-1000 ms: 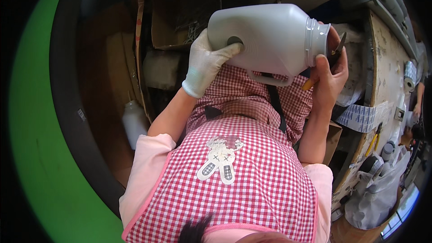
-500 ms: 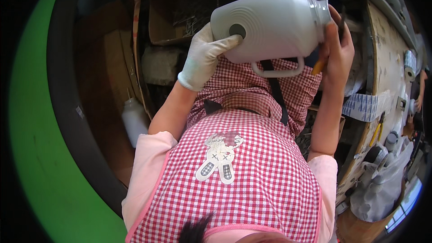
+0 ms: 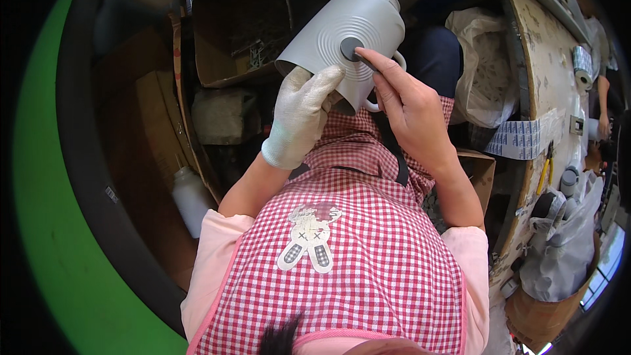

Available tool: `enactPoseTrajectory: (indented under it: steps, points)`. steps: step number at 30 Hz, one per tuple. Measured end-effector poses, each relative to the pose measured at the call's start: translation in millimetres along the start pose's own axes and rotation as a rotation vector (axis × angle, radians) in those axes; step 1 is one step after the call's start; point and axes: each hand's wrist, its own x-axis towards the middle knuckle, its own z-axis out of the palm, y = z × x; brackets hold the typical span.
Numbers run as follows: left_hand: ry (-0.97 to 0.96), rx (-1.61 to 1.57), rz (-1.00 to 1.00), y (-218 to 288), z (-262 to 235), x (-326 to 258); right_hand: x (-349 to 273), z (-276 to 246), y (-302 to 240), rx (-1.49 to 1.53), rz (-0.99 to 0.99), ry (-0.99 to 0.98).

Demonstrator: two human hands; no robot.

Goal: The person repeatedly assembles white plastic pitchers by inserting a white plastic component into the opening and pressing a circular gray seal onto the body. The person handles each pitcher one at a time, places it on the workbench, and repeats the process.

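Observation:
A grey plastic jug body point(image 3: 315, 36) is tilted in front of me, its neck up and away, its wide open end toward my left. Moulded rings circle a dark round spot point(image 3: 350, 48) on its side; a loop handle point(image 3: 399, 60) shows at the right. My gloved left hand point(image 3: 299, 108) grips the open end, thumb outside and other fingers partly hidden by the wall. My bare right hand point(image 3: 407, 95) is closed, fingertips at the dark spot. A thin dark blade-like strip point(image 3: 365, 61) shows under its fingers; the rest is hidden.
A cardboard box with metal pieces point(image 3: 253, 52) lies beyond my left hand. A white bottle point(image 3: 191, 200) stands at the left. The worn bench point(image 3: 549, 72) at the right bears yellow-handled pliers point(image 3: 545, 169). Plastic bags point(image 3: 483, 59) sit nearby. Another person's arm point(image 3: 603, 102) shows far right.
The jug body has turned and shifted left, neck now pointing up and away. My right hand has left the neck for the dark spot. The orange handle in it no longer shows.

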Motion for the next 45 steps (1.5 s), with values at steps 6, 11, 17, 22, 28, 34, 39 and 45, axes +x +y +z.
enactPoseTrajectory:
  steps: [6, 11, 17, 22, 28, 34, 39, 45]
  points:
    - [0.014, 0.032, 0.014, -5.4, 6.2, 3.0, -2.4, -4.4, 0.6, -0.129, -0.035, 0.006]
    - [0.008, 0.095, 0.014, -7.5, 14.1, 2.3, -8.9, -6.6, -6.9, -0.267, 0.042, -0.013]
    - [0.028, 0.260, 0.136, -27.8, 38.8, 7.2, -15.7, -2.6, -10.6, -0.655, 0.095, 0.014]
    - [-0.028, 0.350, 0.067, -33.0, 41.2, 16.6, -16.4, -10.9, 5.8, -0.608, -0.025, 0.077]
    - [-0.025, 0.190, 0.093, 10.2, -2.2, 2.5, 7.8, -72.2, 67.8, 0.498, 0.220, 0.614]
    - [0.076, 0.224, 0.233, 8.2, -19.4, 12.3, 44.3, -55.7, 63.7, 0.706, 0.376, 0.326]
    - [0.163, 0.490, 0.432, 22.3, -39.5, 27.7, 56.6, -46.4, 52.6, 0.340, 0.159, 0.388]
    - [0.075, 0.248, 0.578, 22.5, -60.8, 46.9, 59.1, -84.3, 70.2, 0.897, 0.314, 0.295]
